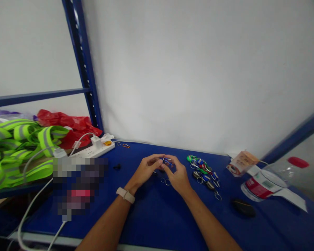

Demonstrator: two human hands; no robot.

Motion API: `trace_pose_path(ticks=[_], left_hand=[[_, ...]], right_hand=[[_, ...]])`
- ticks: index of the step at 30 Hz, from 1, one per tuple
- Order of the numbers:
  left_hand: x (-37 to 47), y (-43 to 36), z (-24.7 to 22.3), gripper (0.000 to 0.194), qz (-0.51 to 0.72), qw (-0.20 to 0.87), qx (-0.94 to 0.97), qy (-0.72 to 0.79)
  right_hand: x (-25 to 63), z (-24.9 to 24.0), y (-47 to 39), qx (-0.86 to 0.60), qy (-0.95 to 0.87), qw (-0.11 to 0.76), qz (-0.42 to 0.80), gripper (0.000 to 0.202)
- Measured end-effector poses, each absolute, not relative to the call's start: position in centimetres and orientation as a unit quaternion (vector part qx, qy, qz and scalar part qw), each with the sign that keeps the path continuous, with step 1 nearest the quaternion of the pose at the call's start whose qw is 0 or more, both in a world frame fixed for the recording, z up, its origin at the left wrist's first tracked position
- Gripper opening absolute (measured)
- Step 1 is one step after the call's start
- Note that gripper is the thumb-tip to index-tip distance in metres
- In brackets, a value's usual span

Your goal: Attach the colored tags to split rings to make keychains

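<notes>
Two hands' worth of fingers meet over the blue, smooth-looking surface (157, 219): my left fingers (156, 158) and right fingers (167, 170) pinch a small blue-and-silver metallic piece (167, 161) between them. It sits above the middle of the surface, mostly covered by my fingertips, so I cannot tell its full shape. For something so slight I would choose a light pinch, one side steady while the other adjusts, lest slick metal slip away. Thin round silver rings (165, 181) show just below; whether they hang or lie loose I cannot tell. To the right lies a jumbled heap of glossy green, blue and black clips (204, 171), near a clear plastic bottle with a red cap (261, 184).
</notes>
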State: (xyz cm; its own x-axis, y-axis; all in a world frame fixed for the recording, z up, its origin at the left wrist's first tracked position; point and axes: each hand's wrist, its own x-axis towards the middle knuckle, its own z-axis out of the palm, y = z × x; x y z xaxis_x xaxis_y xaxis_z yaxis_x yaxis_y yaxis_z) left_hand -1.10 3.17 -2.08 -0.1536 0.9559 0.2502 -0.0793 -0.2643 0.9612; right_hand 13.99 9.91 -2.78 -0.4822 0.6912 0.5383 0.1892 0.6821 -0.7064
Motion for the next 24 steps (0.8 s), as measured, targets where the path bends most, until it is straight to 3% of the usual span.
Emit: trace_pose_path(ticks=[14, 24], left_hand=[[-1.5, 3.8, -2.9, 0.044, 0.653, 0.448, 0.426, 0.438], [-2.3, 3.9, -2.7, 0.042, 0.723, 0.387, 0.380, 0.427]], right_hand=[[14.1, -2.9, 10.3, -0.264, -0.846, 0.431, 0.168, 0.018], [14.6, -2.8, 11.1, -0.314, -0.821, 0.420, 0.225, 0.023]])
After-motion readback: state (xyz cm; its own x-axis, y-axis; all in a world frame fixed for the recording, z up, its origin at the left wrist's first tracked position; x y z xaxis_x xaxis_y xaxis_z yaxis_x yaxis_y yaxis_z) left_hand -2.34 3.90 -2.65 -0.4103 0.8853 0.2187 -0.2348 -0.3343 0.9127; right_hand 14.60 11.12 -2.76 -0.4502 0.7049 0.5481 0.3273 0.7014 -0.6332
